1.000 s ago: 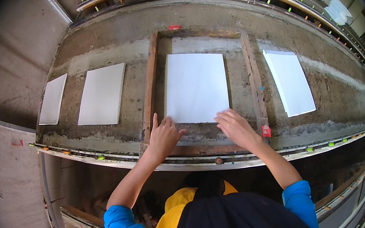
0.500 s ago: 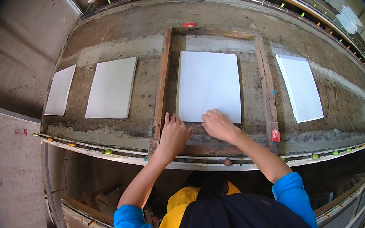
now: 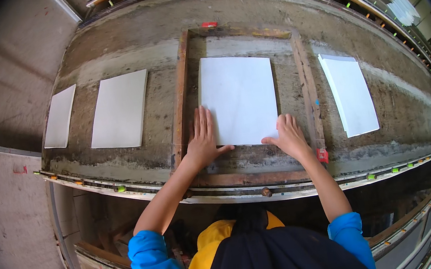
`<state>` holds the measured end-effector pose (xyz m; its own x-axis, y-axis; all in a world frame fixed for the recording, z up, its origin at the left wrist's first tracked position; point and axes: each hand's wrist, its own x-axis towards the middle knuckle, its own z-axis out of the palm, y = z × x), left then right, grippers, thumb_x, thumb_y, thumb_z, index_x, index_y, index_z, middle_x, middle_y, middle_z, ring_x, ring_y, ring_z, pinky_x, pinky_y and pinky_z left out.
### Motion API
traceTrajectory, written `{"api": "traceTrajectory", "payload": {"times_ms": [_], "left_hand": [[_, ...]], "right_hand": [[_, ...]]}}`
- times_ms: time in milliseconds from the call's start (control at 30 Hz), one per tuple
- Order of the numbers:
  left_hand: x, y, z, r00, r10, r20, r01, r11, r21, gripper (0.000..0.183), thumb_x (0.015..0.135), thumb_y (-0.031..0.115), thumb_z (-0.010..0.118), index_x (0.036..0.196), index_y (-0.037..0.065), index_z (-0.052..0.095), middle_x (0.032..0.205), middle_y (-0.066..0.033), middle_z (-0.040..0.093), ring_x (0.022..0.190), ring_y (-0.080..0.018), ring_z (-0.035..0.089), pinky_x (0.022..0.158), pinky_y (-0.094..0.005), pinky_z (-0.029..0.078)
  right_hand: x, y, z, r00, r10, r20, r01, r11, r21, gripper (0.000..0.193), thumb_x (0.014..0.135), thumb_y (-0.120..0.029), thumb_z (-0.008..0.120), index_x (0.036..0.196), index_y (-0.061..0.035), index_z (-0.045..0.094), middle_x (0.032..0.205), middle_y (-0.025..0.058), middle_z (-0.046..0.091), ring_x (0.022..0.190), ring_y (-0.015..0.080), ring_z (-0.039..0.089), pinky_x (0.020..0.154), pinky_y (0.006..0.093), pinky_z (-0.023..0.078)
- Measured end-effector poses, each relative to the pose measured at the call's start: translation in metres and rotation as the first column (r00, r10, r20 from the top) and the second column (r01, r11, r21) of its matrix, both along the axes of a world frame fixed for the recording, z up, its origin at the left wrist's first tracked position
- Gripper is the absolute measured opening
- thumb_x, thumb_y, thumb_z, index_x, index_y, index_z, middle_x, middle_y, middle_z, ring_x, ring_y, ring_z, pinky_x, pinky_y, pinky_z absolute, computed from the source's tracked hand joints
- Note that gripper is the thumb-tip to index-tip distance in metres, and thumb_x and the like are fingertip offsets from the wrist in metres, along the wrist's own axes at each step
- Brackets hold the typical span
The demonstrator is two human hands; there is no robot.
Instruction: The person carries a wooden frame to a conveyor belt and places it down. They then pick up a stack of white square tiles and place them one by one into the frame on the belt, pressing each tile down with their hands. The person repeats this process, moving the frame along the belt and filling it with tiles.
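Observation:
A stack of white sheets (image 3: 239, 98) lies flat inside a wooden frame (image 3: 181, 95) on a long stained table (image 3: 155, 50). My left hand (image 3: 204, 141) rests at the near left corner of the stack, fingers stretched along its left edge and thumb along the near edge. At the near right corner my right hand (image 3: 287, 136) has its fingers along the right edge and its thumb pointing inward at the near edge. Both hands are open, with nothing held in them.
Two more white stacks, a nearer one (image 3: 120, 110) and a farther one (image 3: 61, 118), lie left of the frame. Right of it is a slightly fanned stack (image 3: 350, 94). Red tape (image 3: 322, 155) marks the frame's near right corner. A rail with coloured pegs (image 3: 256, 193) runs along the table's near edge.
My left hand has spread its fingers along the stack's left edge. The right hand has moved right, from the near edge to the near right corner, and its curled fingers have opened.

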<state>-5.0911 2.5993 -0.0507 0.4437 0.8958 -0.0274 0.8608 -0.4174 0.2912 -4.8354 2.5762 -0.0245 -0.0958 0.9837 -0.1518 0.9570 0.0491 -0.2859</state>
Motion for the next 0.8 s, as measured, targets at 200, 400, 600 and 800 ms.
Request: {"api": "traceTrajectory", "payload": {"times_ms": [200,400,600,800], "left_hand": [[0.001,0.007,0.005,0.995,-0.051,-0.086,0.042,0.994,-0.103,0.114,0.070,0.068,0.050,0.133,-0.010,-0.004,0.140,-0.0306,-0.005,0.131,-0.0418,-0.004,0.106,-0.0493,0.009],[0.015,0.100,-0.021,0.989,0.082,0.127,-0.104,0.978,0.179,0.103,0.076,0.067,0.042,0.133,-0.011,0.008,0.140,-0.0300,0.008,0.132,-0.0381,0.003,0.107,-0.0468,0.009],[0.040,0.145,-0.017,0.993,0.097,0.064,-0.111,0.957,0.269,0.094,0.078,0.060,0.044,0.133,-0.011,0.016,0.141,-0.0244,0.015,0.133,-0.0329,0.008,0.107,-0.0446,0.011],[0.038,0.142,-0.018,0.987,0.078,0.138,-0.113,0.957,0.266,0.093,0.077,0.059,0.045,0.132,-0.011,0.018,0.140,-0.0251,0.017,0.133,-0.0333,0.011,0.107,-0.0442,0.012]], "right_hand": [[0.007,0.000,-0.009,1.000,0.014,-0.003,-0.014,0.999,0.036,0.064,0.069,-0.056,0.064,0.093,-0.0004,0.043,0.092,0.0163,0.044,0.093,0.0288,0.043,0.080,0.0397,0.037],[0.014,0.102,-0.025,0.982,0.050,-0.180,0.032,0.905,0.425,0.048,0.085,-0.038,0.051,0.109,0.0012,0.039,0.120,0.0226,0.040,0.118,0.0333,0.035,0.100,0.0423,0.028],[0.011,0.159,-0.051,0.988,0.135,-0.078,-0.094,0.915,0.393,0.057,0.090,-0.031,0.044,0.132,0.0010,0.022,0.139,0.0211,0.023,0.131,0.0321,0.016,0.109,0.0418,0.012],[0.012,0.157,-0.046,0.984,0.171,-0.058,-0.135,0.910,0.391,0.054,0.091,-0.031,0.039,0.134,-0.0039,0.022,0.139,0.0207,0.024,0.132,0.0316,0.015,0.109,0.0404,0.013]]}}
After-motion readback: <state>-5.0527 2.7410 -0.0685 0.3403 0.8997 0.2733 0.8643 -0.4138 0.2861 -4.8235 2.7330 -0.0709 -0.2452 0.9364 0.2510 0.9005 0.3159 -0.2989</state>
